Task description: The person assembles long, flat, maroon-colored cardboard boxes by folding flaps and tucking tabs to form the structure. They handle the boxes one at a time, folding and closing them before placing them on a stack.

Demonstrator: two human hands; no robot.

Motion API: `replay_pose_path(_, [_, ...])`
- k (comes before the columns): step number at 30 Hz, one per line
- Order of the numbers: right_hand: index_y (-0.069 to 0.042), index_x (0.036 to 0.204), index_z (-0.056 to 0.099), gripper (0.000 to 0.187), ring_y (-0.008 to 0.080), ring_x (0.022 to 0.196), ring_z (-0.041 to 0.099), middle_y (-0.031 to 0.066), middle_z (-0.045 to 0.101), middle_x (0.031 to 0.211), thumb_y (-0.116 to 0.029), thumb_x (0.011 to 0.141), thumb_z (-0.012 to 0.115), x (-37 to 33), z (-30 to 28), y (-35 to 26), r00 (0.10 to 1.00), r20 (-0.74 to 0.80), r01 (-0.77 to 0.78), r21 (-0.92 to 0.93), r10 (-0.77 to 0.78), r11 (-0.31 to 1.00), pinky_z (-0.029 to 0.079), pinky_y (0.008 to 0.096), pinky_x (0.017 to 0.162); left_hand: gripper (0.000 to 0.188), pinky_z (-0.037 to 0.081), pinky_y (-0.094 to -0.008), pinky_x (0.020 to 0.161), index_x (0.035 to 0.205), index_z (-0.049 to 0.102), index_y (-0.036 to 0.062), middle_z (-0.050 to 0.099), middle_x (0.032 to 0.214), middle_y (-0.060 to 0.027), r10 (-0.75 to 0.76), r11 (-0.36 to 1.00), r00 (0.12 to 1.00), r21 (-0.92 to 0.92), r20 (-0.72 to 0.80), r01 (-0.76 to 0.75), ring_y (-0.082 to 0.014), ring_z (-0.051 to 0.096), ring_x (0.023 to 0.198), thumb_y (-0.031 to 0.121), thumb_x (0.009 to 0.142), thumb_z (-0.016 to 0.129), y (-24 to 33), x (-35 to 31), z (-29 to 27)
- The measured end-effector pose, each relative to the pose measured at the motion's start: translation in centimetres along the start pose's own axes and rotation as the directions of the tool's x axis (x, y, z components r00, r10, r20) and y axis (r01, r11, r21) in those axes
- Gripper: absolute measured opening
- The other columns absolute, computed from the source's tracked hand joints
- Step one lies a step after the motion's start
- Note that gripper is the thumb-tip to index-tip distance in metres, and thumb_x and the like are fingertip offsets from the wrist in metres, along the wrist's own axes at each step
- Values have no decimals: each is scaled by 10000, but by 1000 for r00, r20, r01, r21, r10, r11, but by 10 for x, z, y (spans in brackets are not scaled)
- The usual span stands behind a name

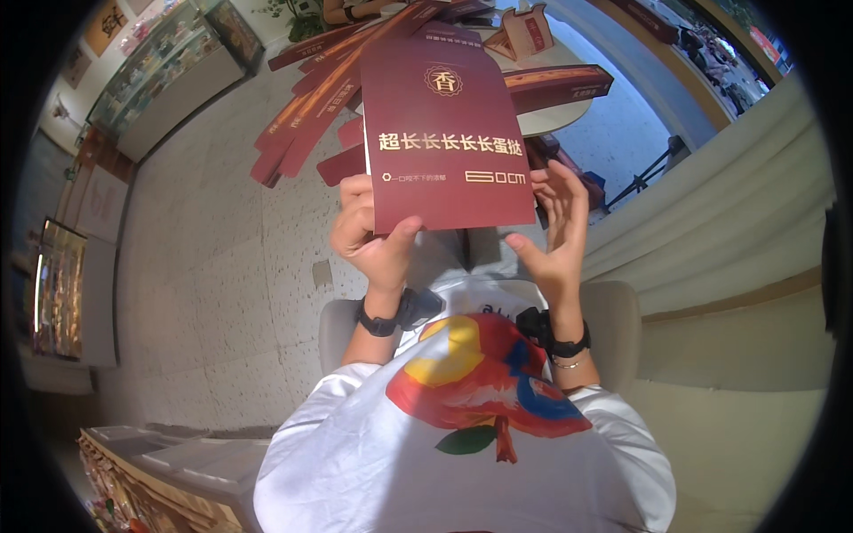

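Note:
A maroon cardboard box [444, 200] with gold print is held up in front of me, its broad printed face toward me and its far end reaching over the table. My left hand [373, 226] is closed on its lower left corner, thumb on the printed face and fingers behind the edge. Beside the lower right edge, my right hand [558, 222] has its fingers spread and its thumb apart from the face. Whether its fingertips touch the edge I cannot tell. Black bands circle both wrists.
Several long maroon boxes [306, 120] fan out over a round pale table [560, 117], some jutting past its edge. A paper bag [524, 34] stands there too. Across the table shows another person's forearm [346, 11]. A pale curtain [702, 213] hangs at right; display cases [169, 89] stand left.

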State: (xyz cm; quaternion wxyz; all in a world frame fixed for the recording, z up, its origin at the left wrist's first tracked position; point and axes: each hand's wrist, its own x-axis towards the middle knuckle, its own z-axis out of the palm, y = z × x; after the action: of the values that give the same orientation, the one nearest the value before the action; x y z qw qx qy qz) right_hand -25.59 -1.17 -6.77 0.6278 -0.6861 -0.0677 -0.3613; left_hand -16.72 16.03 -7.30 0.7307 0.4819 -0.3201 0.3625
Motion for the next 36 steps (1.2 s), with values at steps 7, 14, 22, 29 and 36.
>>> replay_pose_path(7, [-34,1314,424,809,202,1165,515,100,541,1209,-77,642,874,6,-3,-5,996,-86,25,18,-23,1000,360,346,1045,365,431,-304,756,636,604,67,680,746,-9,-76,991,994,-103,82,84,-173,544,826,301,684,880,-4,-8,4])
replay_pose_path(14, [-48,1235,475,750,197,1164,507,75,482,1252,-102,615,895,12,-16,6,996,56,-77,168,69,983,355,343,1050,339,423,-362,832,643,635,66,670,720,-13,-54,992,995,-107,89,63,-181,558,821,282,658,895,3,-7,9])
replay_pose_path(22, [10,913,680,360,269,1244,390,94,413,1238,-223,687,836,19,-25,-9,990,-50,130,29,-128,991,316,408,1055,336,341,-412,950,737,707,20,696,763,-48,-53,991,950,-97,306,87,-183,602,797,325,718,845,-2,-3,6])
replay_pose_path(29, [27,784,667,191,233,1122,430,90,429,1150,-139,768,761,14,-30,-13,976,-132,170,-50,-175,984,317,365,1015,351,418,-309,827,839,694,-73,675,815,-80,-524,841,823,-20,221,541,-139,560,777,275,879,688,13,-9,10])
replay_pose_path(36, [53,856,693,296,212,1108,513,121,552,1194,-239,887,655,18,-30,-15,999,32,-36,40,34,999,344,411,1021,177,478,-316,765,809,680,-95,699,827,-130,-141,986,938,-36,316,160,-190,624,796,79,839,684,24,3,11])
